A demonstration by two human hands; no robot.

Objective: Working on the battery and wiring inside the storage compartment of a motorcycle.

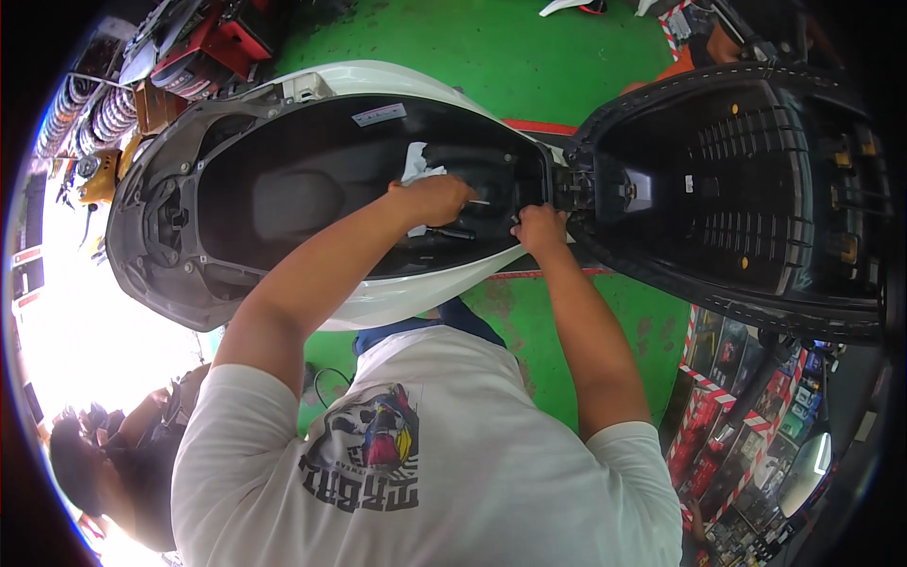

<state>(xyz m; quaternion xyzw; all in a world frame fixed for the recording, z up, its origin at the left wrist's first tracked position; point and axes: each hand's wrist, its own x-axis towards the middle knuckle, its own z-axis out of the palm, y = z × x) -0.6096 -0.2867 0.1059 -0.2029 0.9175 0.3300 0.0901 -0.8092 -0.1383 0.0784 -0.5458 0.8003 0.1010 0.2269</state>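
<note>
While the left hand (436,200) appears clenched on a thin pale piece (483,201) over the storage well (293,198), the right hand (542,230) curls near the hinge (573,189), its grip impossible to tell; bracing that hand there would probably steady fine work.

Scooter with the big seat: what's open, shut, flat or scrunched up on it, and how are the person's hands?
Seat: swung open, underside showing
Storage compartment: open
White cloth or paper: crumpled, partly hidden
Pale label: flat on the compartment wall
Left hand: curled, grip unclear
Right hand: at the compartment's edge, grip unclear
</note>
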